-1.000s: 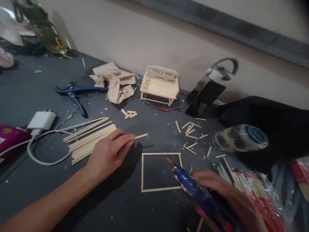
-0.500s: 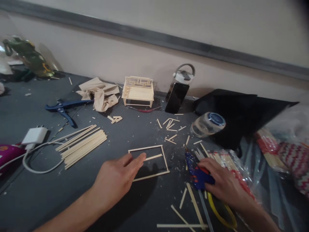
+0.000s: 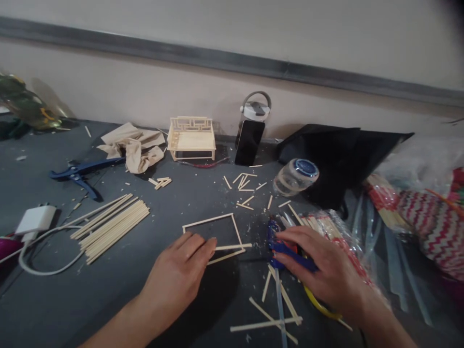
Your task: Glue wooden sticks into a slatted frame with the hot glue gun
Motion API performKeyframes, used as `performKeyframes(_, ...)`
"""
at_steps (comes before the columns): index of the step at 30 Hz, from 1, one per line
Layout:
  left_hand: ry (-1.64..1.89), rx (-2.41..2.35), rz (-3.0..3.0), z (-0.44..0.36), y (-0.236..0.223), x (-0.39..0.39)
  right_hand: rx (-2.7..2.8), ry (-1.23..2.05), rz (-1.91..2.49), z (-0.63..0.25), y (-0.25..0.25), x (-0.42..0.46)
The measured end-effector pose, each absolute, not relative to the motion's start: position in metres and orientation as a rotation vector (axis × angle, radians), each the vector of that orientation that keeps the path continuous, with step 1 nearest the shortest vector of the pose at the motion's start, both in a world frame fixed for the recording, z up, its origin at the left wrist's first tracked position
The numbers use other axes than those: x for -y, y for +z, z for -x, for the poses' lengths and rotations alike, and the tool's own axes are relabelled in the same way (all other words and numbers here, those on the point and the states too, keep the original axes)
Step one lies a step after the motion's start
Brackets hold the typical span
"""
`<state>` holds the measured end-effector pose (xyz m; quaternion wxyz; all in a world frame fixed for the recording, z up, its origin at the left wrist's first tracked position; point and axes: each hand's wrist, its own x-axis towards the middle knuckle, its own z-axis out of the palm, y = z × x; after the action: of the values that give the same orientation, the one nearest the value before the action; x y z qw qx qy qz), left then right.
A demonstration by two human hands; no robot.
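My left hand [image 3: 184, 263] is closed, its fingertips pinching a thin wooden stick [image 3: 234, 247]. That stick lies across the right side of a rectangular stick frame [image 3: 208, 221], near the frame's front edge; my fingers cover the frame's left part. My right hand [image 3: 322, 263] is around a blue glue gun [image 3: 273, 237], thumb and fingers on either side of its handle. A translucent glue stick [image 3: 280, 304] trails from the gun toward me. Beside it lie loose wooden sticks [image 3: 266, 325] and a yellow-handled tool [image 3: 321, 304], partly hidden by my right hand.
A miniature wooden bench [image 3: 192, 140] stands near the wall. A phone [image 3: 250, 142] leans on a bottle; a jar [image 3: 295, 176] sits to its right. At left are a stick bundle [image 3: 116, 227], blue cutter [image 3: 85, 169], crumpled paper [image 3: 139, 154] and charger [image 3: 36, 220].
The stick in my left hand has moved toward me and now crosses the frame's right side. My right hand has shifted left over the glue gun. The view has turned slightly right.
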<state>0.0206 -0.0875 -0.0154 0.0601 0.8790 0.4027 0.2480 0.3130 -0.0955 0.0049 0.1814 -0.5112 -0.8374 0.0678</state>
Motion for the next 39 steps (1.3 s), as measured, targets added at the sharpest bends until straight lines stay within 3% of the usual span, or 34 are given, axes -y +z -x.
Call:
performKeyframes(7, 0.842, -1.169, -2.563, -0.031, -0.011, 0.095, 2.459, 0.293, 1.182, -0.262, 0.027, 0.088)
performKeyframes(20, 0.571, -1.436, -2.111, 0.025, -0.017, 0.087, 2.207, 0.759, 1.418, -0.257, 0.011, 0.052)
performKeyframes(30, 0.667, -1.574, -2.236, 0.038, -0.037, 0.067, 2.315, 0.719, 1.373, -0.243, -0.002, 0.024)
performKeyframes(39, 0.549, -1.657, -2.207, 0.033, -0.05, 0.065, 2.216, 0.754, 1.375, -0.242, -0.019, 0.018)
